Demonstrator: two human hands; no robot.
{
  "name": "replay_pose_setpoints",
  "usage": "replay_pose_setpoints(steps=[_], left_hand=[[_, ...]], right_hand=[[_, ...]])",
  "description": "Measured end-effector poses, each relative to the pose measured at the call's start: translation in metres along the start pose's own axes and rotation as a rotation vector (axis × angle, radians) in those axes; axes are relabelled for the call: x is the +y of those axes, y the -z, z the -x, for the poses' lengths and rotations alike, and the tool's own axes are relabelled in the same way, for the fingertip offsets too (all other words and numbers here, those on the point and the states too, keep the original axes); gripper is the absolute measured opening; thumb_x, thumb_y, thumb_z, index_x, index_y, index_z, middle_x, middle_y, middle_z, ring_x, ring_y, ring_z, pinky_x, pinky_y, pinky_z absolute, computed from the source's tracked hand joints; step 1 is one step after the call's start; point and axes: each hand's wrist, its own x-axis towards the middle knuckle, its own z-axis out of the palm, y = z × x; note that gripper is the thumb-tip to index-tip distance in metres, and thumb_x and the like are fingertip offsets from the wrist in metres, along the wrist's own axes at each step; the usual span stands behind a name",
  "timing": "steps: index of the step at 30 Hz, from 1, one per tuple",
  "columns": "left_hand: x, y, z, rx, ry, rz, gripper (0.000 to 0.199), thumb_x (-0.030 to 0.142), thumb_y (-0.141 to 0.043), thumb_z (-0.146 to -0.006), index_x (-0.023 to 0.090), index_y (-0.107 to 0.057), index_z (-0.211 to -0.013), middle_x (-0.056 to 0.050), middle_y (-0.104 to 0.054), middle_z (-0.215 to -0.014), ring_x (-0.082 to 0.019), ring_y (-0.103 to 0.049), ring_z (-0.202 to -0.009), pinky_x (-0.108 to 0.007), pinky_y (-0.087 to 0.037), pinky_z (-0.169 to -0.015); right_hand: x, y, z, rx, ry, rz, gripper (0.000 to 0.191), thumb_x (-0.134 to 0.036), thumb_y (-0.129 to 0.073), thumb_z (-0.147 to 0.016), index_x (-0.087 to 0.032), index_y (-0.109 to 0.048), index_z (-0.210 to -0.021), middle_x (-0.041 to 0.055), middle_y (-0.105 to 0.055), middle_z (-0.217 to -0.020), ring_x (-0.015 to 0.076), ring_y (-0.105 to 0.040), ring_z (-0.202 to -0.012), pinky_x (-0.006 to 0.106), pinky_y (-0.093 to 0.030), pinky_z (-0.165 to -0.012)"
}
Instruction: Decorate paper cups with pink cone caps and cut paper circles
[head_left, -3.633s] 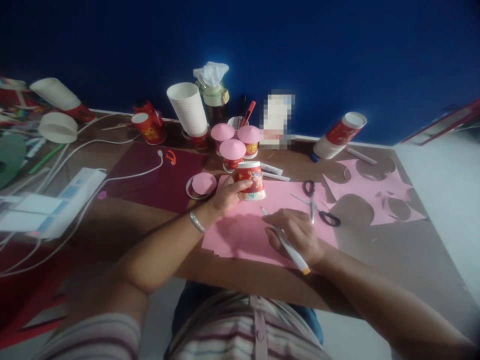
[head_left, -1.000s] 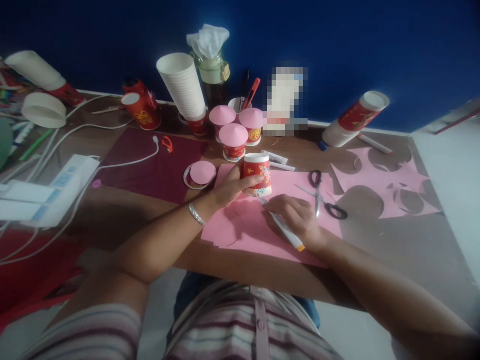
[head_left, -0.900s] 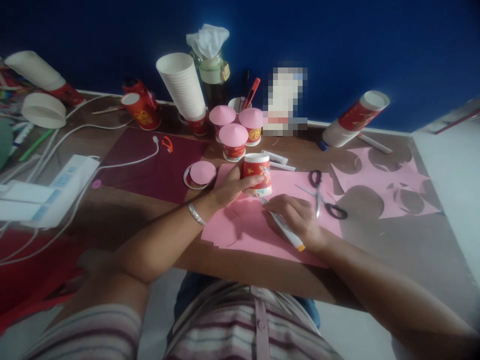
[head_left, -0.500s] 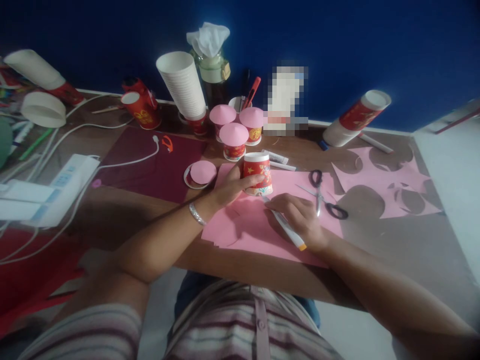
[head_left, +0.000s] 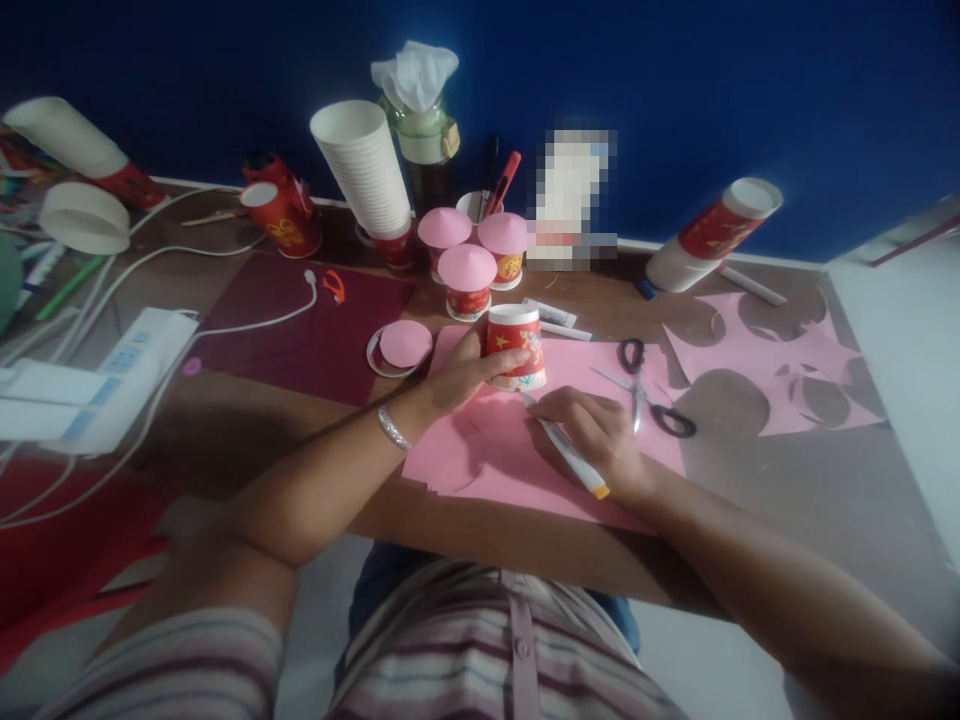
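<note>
My left hand [head_left: 471, 366] is wrapped round a red patterned paper cup [head_left: 517, 345], which stands upside down with its white base on top. In my right hand [head_left: 589, 428] is a slim white utility knife [head_left: 568, 452] with an orange-yellow end, gripped like a pen. Its pale tip points at the cup's lower rim; whether they touch I cannot tell. Under both hands lie sheets of pink paper [head_left: 480, 470]. Open scissors [head_left: 637, 385] with black handles rest on the paper, right of the cup. Behind it stand three red cups under pink paper cones [head_left: 466, 270].
A pink disc [head_left: 406, 344] lies left of the cup. Cut pink scraps [head_left: 765, 365] spread out at right. Stacked paper cups [head_left: 360, 165] and a green-lidded bottle [head_left: 424, 135] stand at the back. A power strip [head_left: 135, 380] and white cables occupy the left.
The knife and my right hand have shifted very slightly to the left. The cup stays in my left hand at the same spot.
</note>
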Motion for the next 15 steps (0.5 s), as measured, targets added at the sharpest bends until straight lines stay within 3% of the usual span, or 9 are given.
replay_pose_setpoints(steps=[9, 15], left_hand=[[0.0022, -0.0008, -0.0008, 0.039, 0.055, 0.018, 0.037, 0.032, -0.087, -0.074, 0.015, -0.065, -0.099, -0.005, -0.068, -0.091, -0.016, -0.065, -0.082, -0.029, -0.055, -0.074], [0.004, -0.0035, -0.0002, 0.026, 0.001, 0.059, 0.033, 0.036, -0.081, -0.081, 0.015, -0.067, -0.103, -0.005, -0.068, -0.095, -0.017, -0.065, -0.087, -0.031, -0.055, -0.08]], right_hand=[[-0.0002, -0.0009, 0.0038, 0.031, 0.08, -0.059, 0.018, -0.009, -0.063, -0.091, -0.02, -0.057, -0.104, 0.0002, -0.069, -0.075, 0.0126, -0.066, -0.062, 0.025, -0.054, -0.057], [0.0002, -0.0008, 0.0026, 0.001, 0.126, -0.035, 0.016, -0.008, -0.064, -0.091, -0.017, -0.058, -0.102, 0.0025, -0.068, -0.077, 0.0128, -0.063, -0.061, 0.026, -0.053, -0.056]])
